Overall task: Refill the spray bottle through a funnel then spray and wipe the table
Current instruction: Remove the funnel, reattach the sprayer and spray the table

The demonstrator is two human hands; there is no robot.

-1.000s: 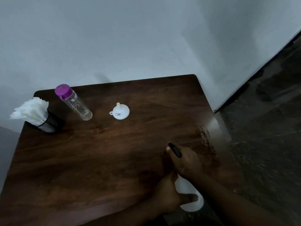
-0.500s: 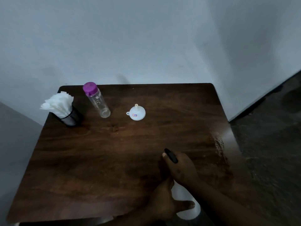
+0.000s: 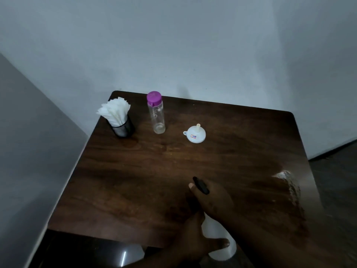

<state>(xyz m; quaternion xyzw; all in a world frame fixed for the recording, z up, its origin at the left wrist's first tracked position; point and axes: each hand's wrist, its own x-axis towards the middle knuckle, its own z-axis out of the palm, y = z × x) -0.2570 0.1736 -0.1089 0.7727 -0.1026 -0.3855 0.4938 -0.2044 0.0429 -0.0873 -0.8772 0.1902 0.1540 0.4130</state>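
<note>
View swung left; napkins (image 3: pixel 114 112) fill black holder (image 3: pixel 123 127).

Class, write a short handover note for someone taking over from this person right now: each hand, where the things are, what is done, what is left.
Both hands hold the white spray bottle at the near edge of the table: left hand on its body, right hand on the black spray head.
Funnel lies spout-up mid-table, unused.
Purple-capped clear bottle is shut.
Napkins are in their holder.
Refill progress can't be judged; a wet-looking patch shows at right.
Wiping remains.
</note>
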